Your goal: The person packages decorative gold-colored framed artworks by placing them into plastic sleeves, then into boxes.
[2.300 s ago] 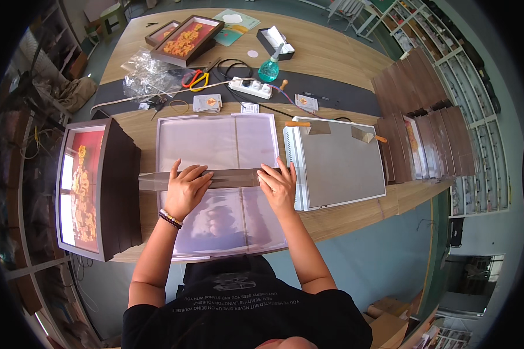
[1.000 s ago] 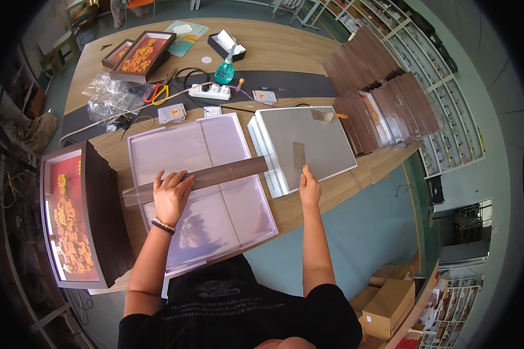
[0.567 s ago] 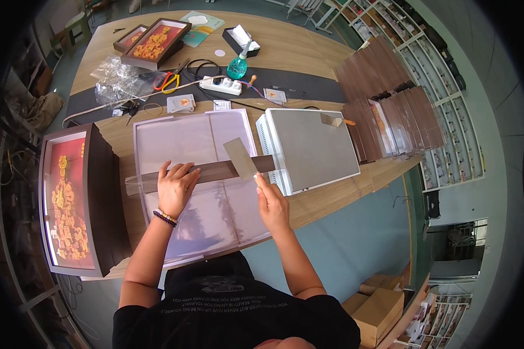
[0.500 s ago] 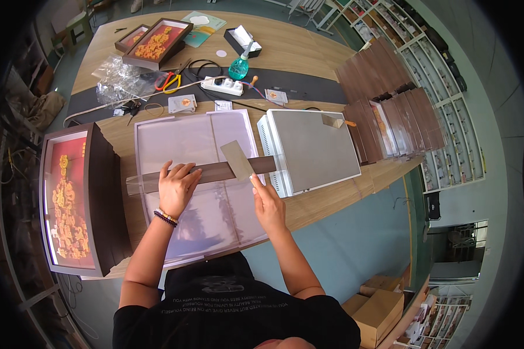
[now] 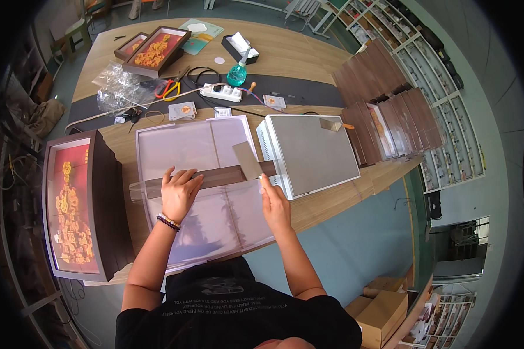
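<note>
A long, flat, dark-brown strip in clear film point(image 5: 221, 175) lies across a lilac plastic-covered panel point(image 5: 206, 227), its long axis running left-right, right end angled slightly away from the person. The left hand point(image 5: 179, 195), fingers apart, presses it; the right hand point(image 5: 275, 203) is clamped on a flat grey metal scraper point(image 5: 247, 160) above it. Seemingly a steadying step; moving the blade calls for firm left-hand pressure.

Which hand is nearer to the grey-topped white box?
Right. The right hand, holding a scraper, is by the near-left corner of the white box; the left hand is farther left, on the brown strip.
</note>
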The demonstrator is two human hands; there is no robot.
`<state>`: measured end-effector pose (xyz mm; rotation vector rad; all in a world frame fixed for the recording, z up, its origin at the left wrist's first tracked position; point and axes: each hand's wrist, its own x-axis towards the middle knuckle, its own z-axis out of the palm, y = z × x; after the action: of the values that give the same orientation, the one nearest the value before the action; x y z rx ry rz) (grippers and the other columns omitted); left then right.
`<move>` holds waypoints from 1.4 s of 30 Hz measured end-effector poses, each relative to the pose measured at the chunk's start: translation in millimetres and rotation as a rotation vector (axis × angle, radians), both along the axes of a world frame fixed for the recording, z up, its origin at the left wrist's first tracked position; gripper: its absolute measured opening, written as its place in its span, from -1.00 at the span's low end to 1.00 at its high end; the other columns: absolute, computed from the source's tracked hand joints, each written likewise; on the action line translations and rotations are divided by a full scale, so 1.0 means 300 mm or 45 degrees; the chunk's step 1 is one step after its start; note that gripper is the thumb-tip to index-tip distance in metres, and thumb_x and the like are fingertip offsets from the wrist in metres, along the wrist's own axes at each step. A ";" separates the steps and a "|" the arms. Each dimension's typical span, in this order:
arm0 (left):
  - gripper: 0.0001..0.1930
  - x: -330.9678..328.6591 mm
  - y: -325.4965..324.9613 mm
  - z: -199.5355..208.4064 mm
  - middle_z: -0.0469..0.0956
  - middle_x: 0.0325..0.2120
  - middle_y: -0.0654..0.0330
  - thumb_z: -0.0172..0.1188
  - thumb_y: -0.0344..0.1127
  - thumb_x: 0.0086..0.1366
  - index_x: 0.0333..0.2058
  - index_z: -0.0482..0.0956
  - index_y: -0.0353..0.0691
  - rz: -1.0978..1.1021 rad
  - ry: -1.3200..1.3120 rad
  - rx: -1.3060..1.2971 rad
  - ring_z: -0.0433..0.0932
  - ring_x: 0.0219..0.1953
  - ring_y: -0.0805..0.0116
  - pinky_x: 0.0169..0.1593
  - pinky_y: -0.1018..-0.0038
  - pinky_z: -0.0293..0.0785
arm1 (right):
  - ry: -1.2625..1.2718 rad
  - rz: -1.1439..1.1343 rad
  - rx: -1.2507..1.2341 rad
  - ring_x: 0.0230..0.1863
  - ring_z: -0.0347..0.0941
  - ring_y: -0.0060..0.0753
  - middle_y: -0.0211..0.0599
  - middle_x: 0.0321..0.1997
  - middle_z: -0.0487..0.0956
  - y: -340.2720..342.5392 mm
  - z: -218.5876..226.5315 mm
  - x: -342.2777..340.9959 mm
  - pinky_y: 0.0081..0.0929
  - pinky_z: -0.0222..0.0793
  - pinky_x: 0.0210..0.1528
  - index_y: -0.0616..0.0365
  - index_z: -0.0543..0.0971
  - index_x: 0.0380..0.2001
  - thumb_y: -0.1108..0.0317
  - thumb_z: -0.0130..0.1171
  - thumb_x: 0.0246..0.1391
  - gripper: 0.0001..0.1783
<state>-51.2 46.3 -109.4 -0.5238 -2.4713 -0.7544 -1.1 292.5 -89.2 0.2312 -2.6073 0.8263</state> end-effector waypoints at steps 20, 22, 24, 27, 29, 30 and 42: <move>-0.56 0.004 -0.096 0.071 0.51 -0.17 0.20 0.20 -0.06 0.07 -0.10 0.48 -0.13 -0.028 -0.265 -0.021 0.46 -0.09 0.27 0.12 0.12 0.18 | 0.027 -0.175 0.007 -0.39 0.47 -0.16 -0.15 -0.36 0.51 -0.016 0.062 0.046 -0.33 0.39 -0.33 0.04 0.40 0.06 0.44 0.00 0.10 -0.59; -0.34 0.014 -0.190 0.079 0.46 -0.10 0.12 0.24 0.09 -0.04 0.00 0.41 -0.17 -0.069 -0.338 -0.255 0.36 0.04 0.21 0.21 0.07 0.02 | -0.062 -0.096 -0.011 -0.39 0.46 -0.17 -0.16 -0.37 0.50 -0.086 0.089 0.081 -0.34 0.38 -0.33 0.04 0.41 0.06 0.46 0.01 0.09 -0.58; -0.34 0.028 -0.253 0.075 0.48 -0.13 0.18 0.32 0.01 -0.13 -0.03 0.43 -0.17 -0.031 -0.392 -0.326 0.36 0.04 0.22 0.25 0.04 -0.07 | -0.118 0.036 0.022 -0.46 0.44 -0.20 -0.19 -0.42 0.47 -0.141 0.081 0.096 -0.34 0.38 -0.39 0.03 0.40 0.07 0.49 0.03 0.07 -0.55; -0.38 0.019 -0.302 0.073 0.52 -0.18 0.22 0.36 -0.06 -0.17 -0.08 0.48 -0.16 -0.022 -0.446 -0.293 0.40 0.00 0.27 0.26 0.04 -0.10 | -0.083 0.089 0.107 -0.61 0.38 -0.26 -0.29 -0.53 0.36 -0.198 0.061 0.090 -0.37 0.36 -0.62 0.00 0.34 0.12 0.47 0.05 0.05 -0.49; -0.41 0.013 -0.315 0.074 0.53 -0.21 0.25 0.38 -0.09 -0.18 -0.11 0.50 -0.16 -0.031 -0.478 -0.245 0.42 -0.02 0.30 0.27 0.04 -0.10 | -0.102 0.116 0.197 -0.67 0.35 -0.27 -0.30 -0.54 0.33 -0.200 0.039 0.089 -0.37 0.34 -0.67 -0.02 0.33 0.13 0.47 0.06 0.04 -0.47; -0.43 0.016 -0.315 0.074 0.55 -0.24 0.26 0.38 -0.09 -0.18 -0.13 0.52 -0.15 -0.034 -0.441 -0.221 0.44 -0.05 0.33 0.27 0.05 -0.11 | -0.159 0.100 0.208 -0.63 0.37 -0.25 -0.28 -0.54 0.36 -0.201 0.040 0.094 -0.34 0.35 -0.62 -0.04 0.34 0.13 0.48 0.07 0.03 -0.46; -0.47 0.016 -0.315 0.083 0.58 -0.31 0.26 0.37 -0.06 -0.18 -0.17 0.56 -0.13 -0.053 -0.475 -0.159 0.48 -0.12 0.35 0.28 0.03 -0.16 | -0.222 0.116 0.274 -0.61 0.38 -0.20 -0.24 -0.55 0.38 -0.190 0.043 0.099 -0.31 0.34 -0.58 -0.04 0.32 0.15 0.49 0.06 0.04 -0.45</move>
<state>-46.5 -48.2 -84.4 -0.5193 -2.8754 -0.7760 28.6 235.5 -76.3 0.3544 -2.8707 0.6190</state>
